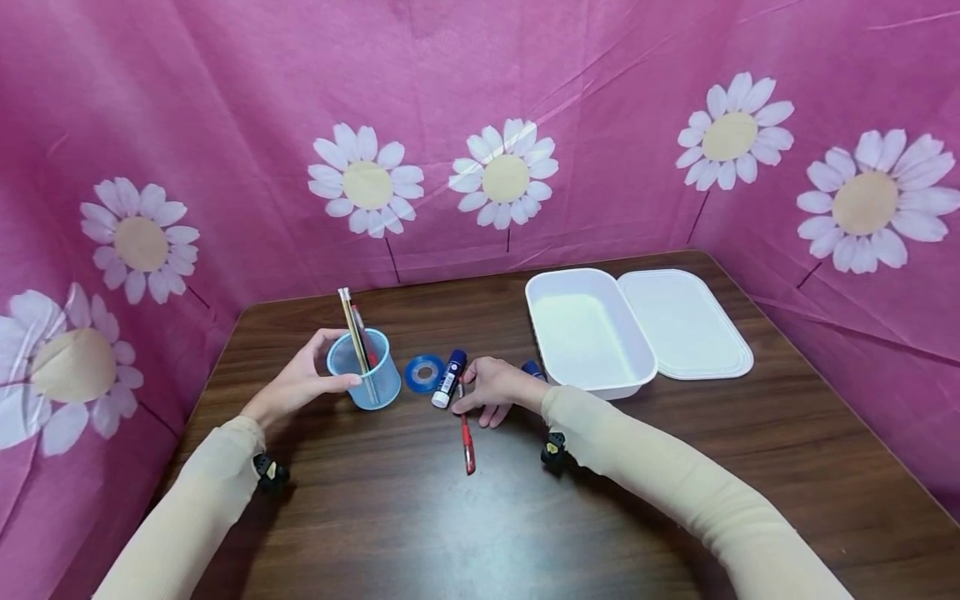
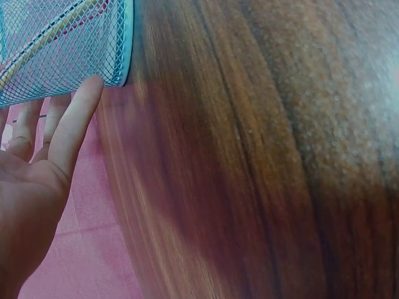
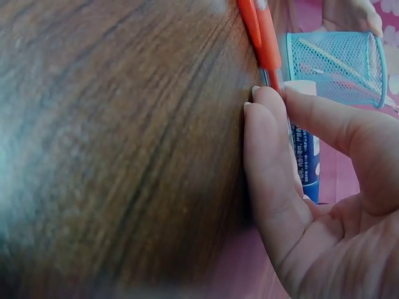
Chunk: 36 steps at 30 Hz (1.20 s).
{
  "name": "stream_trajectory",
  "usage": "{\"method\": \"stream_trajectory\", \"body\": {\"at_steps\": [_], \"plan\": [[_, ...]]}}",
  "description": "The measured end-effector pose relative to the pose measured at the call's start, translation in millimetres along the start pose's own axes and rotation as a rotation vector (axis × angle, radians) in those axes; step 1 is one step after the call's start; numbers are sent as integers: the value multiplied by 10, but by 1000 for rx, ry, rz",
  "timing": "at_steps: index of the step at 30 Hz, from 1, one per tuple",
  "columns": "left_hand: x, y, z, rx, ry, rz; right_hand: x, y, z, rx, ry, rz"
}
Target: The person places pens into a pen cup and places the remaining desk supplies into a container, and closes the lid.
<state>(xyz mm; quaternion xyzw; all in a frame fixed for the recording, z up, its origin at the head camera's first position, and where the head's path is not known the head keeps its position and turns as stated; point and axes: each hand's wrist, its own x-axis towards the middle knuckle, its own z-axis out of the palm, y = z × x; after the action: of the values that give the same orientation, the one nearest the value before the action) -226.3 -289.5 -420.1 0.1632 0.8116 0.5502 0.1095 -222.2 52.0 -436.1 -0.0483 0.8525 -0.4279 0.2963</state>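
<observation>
My left hand (image 1: 300, 385) holds a light-blue mesh pen cup (image 1: 386, 385), thumb on the near side and fingers round the far side. Slim yellowish sticks (image 1: 350, 323) with pale tips and a red pen (image 1: 358, 320) lean inside it. With thumb and fingertips, my right hand (image 1: 501, 385) pinches another pen, with a red cap (image 3: 268, 37), low over the table. Its red end points toward me, while the hand partly covers the other end. Just left of those fingers lies a blue-and-white glue stick (image 1: 450, 379), beside a roll of blue tape (image 1: 414, 377).
A dark-blue object (image 1: 533, 368) shows partly behind my right wrist. Right of it stands a white plastic tub (image 1: 592, 333), with its white lid (image 1: 690, 325) lying flat alongside. The brown wooden table (image 1: 360, 517) ends at a pink flowered cloth (image 1: 435, 67).
</observation>
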Motion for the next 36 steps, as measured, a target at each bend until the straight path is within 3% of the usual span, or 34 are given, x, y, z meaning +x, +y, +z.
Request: {"method": "stream_trajectory", "body": {"at_steps": [12, 29, 36], "plan": [[9, 12, -4, 2, -6, 15, -32, -33, -50, 1, -47, -15], [-29, 48, -32, 45, 13, 9, -44, 20, -175, 195, -222, -45], [-19, 2, -1, 9, 2, 2, -84, 32, -178, 299, -329, -17]]}}
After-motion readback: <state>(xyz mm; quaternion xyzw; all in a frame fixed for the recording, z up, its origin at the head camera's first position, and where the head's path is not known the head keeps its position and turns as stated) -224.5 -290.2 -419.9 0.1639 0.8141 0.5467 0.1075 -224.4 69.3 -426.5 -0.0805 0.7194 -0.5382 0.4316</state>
